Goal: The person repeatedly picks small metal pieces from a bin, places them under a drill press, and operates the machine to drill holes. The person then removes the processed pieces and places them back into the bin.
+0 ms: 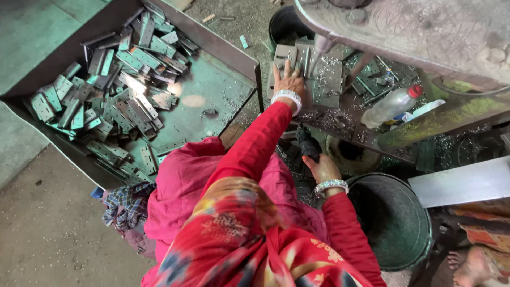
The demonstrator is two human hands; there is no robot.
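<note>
Hinge plates [313,72] on the machine bench seem mid-feed: nearest, the right hand [320,166] has its grip closed around a dark handle [308,143] below the bench's near edge, while farther off the left hand [289,81] lies flat, fingers apart, on a plate at the bench's left edge; seating that plate squarely looks next.

Red sleeve [265,138], pink garment [183,180], grey-green hinge plates [106,101], red-capped clear bottle [390,106], checked blue cloth [125,204]
</note>
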